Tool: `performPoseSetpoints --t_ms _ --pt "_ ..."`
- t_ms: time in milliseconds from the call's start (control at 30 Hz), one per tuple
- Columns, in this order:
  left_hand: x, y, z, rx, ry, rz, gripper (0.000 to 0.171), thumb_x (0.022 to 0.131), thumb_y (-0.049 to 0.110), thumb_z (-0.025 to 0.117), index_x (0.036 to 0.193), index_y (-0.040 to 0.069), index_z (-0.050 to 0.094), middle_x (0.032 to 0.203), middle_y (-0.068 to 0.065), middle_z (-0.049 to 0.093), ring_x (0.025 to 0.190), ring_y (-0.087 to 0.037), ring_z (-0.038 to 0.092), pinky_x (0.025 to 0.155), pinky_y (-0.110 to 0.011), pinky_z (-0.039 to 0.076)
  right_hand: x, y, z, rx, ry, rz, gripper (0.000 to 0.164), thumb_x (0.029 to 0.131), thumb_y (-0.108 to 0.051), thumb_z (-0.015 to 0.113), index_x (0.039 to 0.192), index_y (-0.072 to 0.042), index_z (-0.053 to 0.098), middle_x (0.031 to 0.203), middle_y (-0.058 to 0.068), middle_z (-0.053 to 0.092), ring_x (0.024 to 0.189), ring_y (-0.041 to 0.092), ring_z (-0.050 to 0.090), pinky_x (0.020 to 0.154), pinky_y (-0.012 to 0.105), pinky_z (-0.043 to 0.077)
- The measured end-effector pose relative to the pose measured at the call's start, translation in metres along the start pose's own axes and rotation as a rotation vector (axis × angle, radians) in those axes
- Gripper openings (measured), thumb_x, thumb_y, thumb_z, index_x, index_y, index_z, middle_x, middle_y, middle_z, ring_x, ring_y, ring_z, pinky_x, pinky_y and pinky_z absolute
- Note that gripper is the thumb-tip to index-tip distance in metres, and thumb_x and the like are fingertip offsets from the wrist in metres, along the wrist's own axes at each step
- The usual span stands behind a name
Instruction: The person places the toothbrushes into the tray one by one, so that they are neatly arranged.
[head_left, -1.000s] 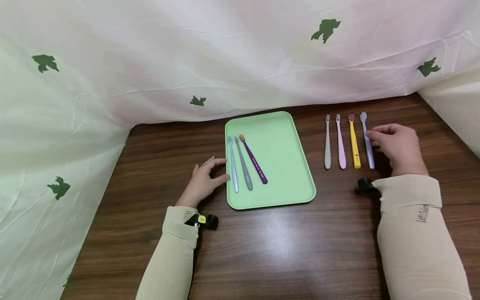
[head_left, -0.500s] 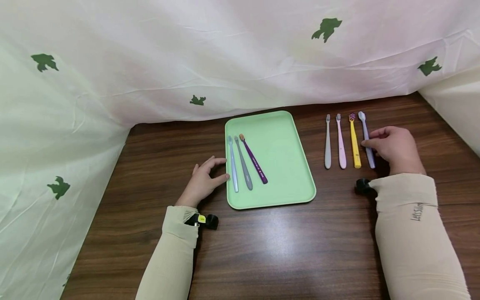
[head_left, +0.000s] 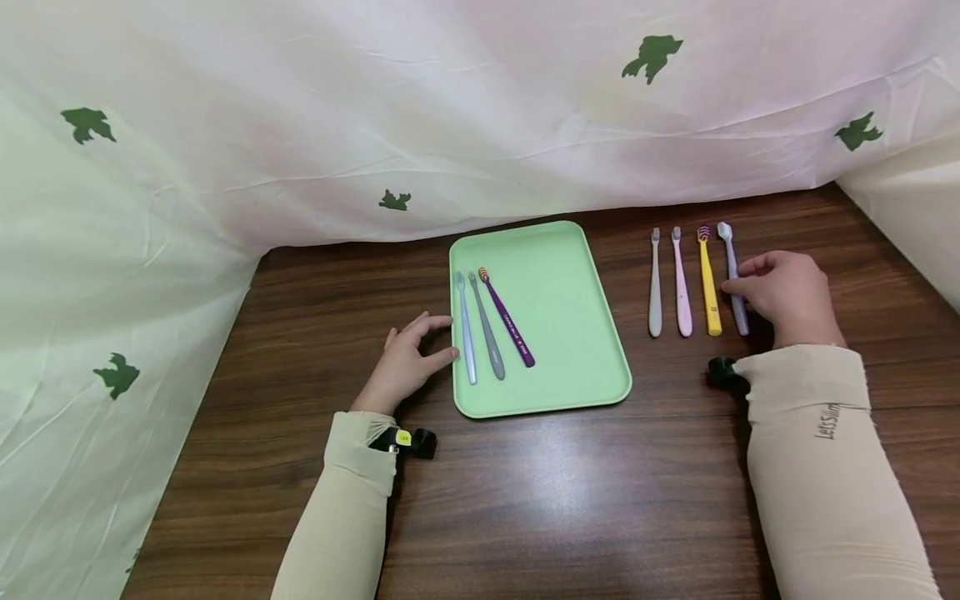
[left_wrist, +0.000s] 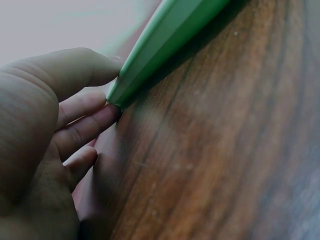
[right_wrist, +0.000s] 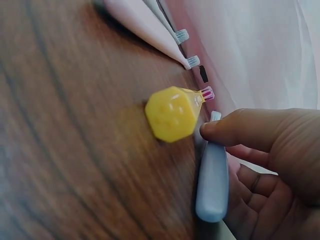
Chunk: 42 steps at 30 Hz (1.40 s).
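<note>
At the far right of the head view, my right hand point(head_left: 791, 297) pinches the handle of a bluish-lavender toothbrush point(head_left: 740, 317). In the right wrist view the thumb lies over this toothbrush point(right_wrist: 212, 190), the fingers behind it. Just left of it lies a yellow toothbrush point(head_left: 709, 300) with a purple-striped head. My left hand point(head_left: 405, 362) touches the left rim of the light green tray point(head_left: 577, 350); its thumb and fingertips meet the edge of the tray point(left_wrist: 150, 55) in the left wrist view. In the tray are light blue point(head_left: 467, 333), grey point(head_left: 489, 333) and purple point(head_left: 508, 321) toothbrushes.
Left of the yellow one, a pink toothbrush point(head_left: 682, 292) and a light grey toothbrush point(head_left: 656, 292) lie side by side. All rest on a dark wood table point(head_left: 540, 508). White cloth point(head_left: 480, 108) with green bird shapes hangs behind and at both sides.
My right hand has shifted slightly left and down along the bluish-lavender toothbrush, whose head has swung a little to the left. The left hand, the tray and its toothbrushes have stayed put.
</note>
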<state>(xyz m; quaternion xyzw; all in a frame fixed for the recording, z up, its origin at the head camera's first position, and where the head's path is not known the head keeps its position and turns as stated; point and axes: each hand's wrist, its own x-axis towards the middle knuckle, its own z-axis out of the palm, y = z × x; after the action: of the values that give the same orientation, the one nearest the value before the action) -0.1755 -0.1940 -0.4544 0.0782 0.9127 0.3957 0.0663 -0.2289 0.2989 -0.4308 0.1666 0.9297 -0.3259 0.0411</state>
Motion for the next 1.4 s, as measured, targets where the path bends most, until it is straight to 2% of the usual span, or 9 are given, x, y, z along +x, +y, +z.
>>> performPoseSetpoints --t_ms 267,400,567,667,833,1100,1300,1400 --pt "0.0 -0.001 0.0 0.004 0.002 0.005 0.048 0.094 0.028 0.071 0.139 0.015 0.059 0.146 -0.006 0.055 0.151 -0.021 0.025 0.121 -0.055 -0.006 0.001 0.001 -0.002 0.05 0.007 -0.004 0.048 0.094 -0.033 0.069 0.121 0.005 0.061 0.097 0.02 0.064 0.077 0.024 0.057 0.061 0.035 0.046" --pt "0.001 -0.001 0.0 0.005 0.001 0.006 0.048 0.094 0.028 0.071 0.139 0.015 0.059 0.145 -0.005 0.055 0.151 -0.021 0.025 0.121 -0.055 -0.006 0.001 0.001 -0.001 0.064 0.005 -0.01 0.05 0.094 -0.035 0.068 0.123 0.005 0.061 0.102 0.021 0.064 0.08 0.023 0.058 0.063 0.033 0.046" --pt "0.001 -0.001 0.001 0.008 -0.001 -0.001 0.047 0.095 0.029 0.071 0.138 0.015 0.059 0.145 -0.005 0.055 0.151 -0.021 0.024 0.121 -0.054 -0.007 0.001 -0.001 -0.001 0.085 0.007 -0.039 0.05 0.095 -0.035 0.068 0.125 0.004 0.061 0.104 0.021 0.066 0.071 0.01 0.059 0.06 0.028 0.047" --pt "0.001 -0.001 0.001 0.01 0.0 0.0 0.047 0.095 0.028 0.071 0.139 0.015 0.059 0.145 -0.005 0.055 0.151 -0.02 0.024 0.121 -0.053 -0.007 0.001 -0.003 0.0 0.113 0.0 -0.043 0.051 0.095 -0.036 0.067 0.127 0.004 0.06 0.111 0.022 0.064 0.069 0.005 0.06 0.06 0.025 0.048" --pt "0.0 0.0 0.001 0.011 0.004 -0.001 0.048 0.094 0.028 0.071 0.139 0.015 0.059 0.145 -0.005 0.055 0.151 -0.02 0.025 0.121 -0.053 -0.006 0.0 -0.009 0.002 0.165 -0.021 -0.042 0.05 0.097 -0.034 0.065 0.13 0.003 0.058 0.118 0.023 0.06 0.071 0.004 0.062 0.059 0.022 0.051" --pt "0.0 0.002 0.001 0.014 0.002 -0.007 0.048 0.094 0.029 0.071 0.139 0.015 0.059 0.146 -0.005 0.055 0.151 -0.02 0.025 0.121 -0.053 -0.006 -0.002 -0.017 0.007 0.183 -0.011 -0.108 0.045 0.097 -0.029 0.067 0.125 0.005 0.06 0.102 0.016 0.066 0.067 0.005 0.063 0.058 0.023 0.054" --pt "0.0 0.002 0.001 0.009 0.004 -0.01 0.048 0.094 0.029 0.071 0.139 0.016 0.059 0.145 -0.004 0.055 0.151 -0.019 0.025 0.122 -0.052 -0.007 -0.003 -0.025 0.011 0.165 0.014 -0.173 0.042 0.097 -0.027 0.067 0.121 0.006 0.061 0.102 0.018 0.064 0.064 0.003 0.061 0.055 0.019 0.051" --pt "0.0 0.002 0.001 0.009 0.004 -0.01 0.048 0.094 0.029 0.071 0.139 0.016 0.059 0.146 -0.004 0.055 0.151 -0.019 0.025 0.122 -0.052 -0.006 -0.003 -0.027 0.012 0.151 0.018 -0.192 0.041 0.096 -0.027 0.067 0.12 0.006 0.062 0.102 0.019 0.064 0.065 0.005 0.061 0.055 0.02 0.049"
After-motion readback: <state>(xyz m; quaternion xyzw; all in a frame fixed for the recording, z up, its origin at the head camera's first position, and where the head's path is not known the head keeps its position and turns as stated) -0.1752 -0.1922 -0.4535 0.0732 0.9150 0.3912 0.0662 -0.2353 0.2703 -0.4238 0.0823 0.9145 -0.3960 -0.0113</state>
